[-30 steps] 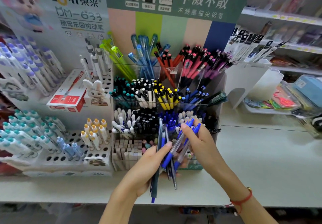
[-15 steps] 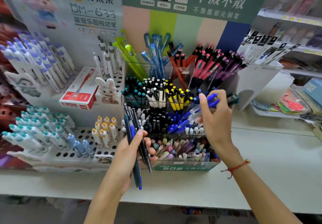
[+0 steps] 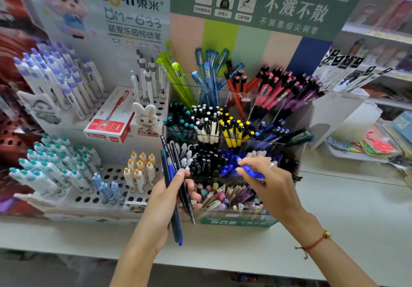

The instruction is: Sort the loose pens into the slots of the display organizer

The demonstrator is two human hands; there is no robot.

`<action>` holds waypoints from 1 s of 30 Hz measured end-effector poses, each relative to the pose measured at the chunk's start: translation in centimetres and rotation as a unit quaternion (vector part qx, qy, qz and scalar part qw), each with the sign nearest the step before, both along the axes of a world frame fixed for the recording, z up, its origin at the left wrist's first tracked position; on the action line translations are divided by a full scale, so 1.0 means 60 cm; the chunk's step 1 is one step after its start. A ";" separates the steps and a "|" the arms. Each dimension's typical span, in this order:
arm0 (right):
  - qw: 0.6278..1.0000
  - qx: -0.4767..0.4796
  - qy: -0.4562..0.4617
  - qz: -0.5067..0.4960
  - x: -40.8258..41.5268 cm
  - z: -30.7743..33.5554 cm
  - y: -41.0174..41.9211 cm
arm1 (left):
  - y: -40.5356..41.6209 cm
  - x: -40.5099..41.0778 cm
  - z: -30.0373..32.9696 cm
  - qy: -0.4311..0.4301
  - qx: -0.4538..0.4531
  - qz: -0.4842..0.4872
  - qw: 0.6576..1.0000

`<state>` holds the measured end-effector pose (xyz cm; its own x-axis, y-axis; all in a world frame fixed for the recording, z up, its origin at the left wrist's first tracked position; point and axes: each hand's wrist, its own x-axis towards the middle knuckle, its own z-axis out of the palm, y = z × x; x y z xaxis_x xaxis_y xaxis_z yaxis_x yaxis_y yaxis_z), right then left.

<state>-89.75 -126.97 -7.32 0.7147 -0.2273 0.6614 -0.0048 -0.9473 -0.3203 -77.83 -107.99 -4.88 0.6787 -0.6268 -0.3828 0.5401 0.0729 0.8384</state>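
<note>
From my head view, at lower center my left hand [image 3: 165,199] grips about 3 unsorted dark pens [image 3: 176,188], while my right hand [image 3: 265,175] pinches 1 blue pen [image 3: 249,169] over the display organizer [image 3: 238,221]'s blue slot [image 3: 229,164], so most sorting looks done.

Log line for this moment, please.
left hand: holds dark pens | right hand: pinches blue pen over organizer
</note>
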 end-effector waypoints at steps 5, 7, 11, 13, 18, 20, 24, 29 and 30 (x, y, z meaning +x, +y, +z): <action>0.992 0.121 0.026 -0.020 0.001 -0.002 0.005 | -0.010 -0.002 0.002 0.003 0.001 -0.006 1.000; 0.984 0.162 0.014 -0.075 0.015 0.010 -0.003 | -0.012 -0.004 0.002 0.002 0.002 -0.008 1.000; 0.982 0.113 0.068 -0.137 0.033 0.001 -0.020 | -0.011 -0.007 0.003 0.004 0.001 -0.012 1.000; 0.983 0.071 0.082 -0.148 0.036 -0.009 -0.018 | -0.009 -0.008 0.003 0.003 -0.001 -0.010 1.000; 0.966 0.076 0.165 -0.183 0.057 -0.002 -0.006 | -0.009 -0.009 0.001 0.006 0.000 -0.005 1.000; 0.952 0.133 0.214 -0.174 0.062 0.009 -0.010 | -0.011 -0.012 0.002 0.009 -0.003 -0.010 1.000; 0.916 0.326 0.197 -0.124 0.044 0.034 -0.008 | -0.011 -0.013 0.005 0.016 -0.009 -0.012 1.000; 0.914 0.367 -0.017 -0.175 0.018 0.018 0.015 | -0.007 -0.011 0.003 0.010 -0.008 -0.006 1.000; 0.923 0.343 -0.009 -0.175 0.016 0.012 0.017 | -0.007 -0.011 0.003 0.010 -0.008 -0.005 1.000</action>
<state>-88.77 -125.93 -6.58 0.5087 -0.8121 0.2860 -0.2616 -0.4622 -0.8473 -78.48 -108.39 -4.72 0.6644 -0.6399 -0.3862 0.5577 0.0804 0.8262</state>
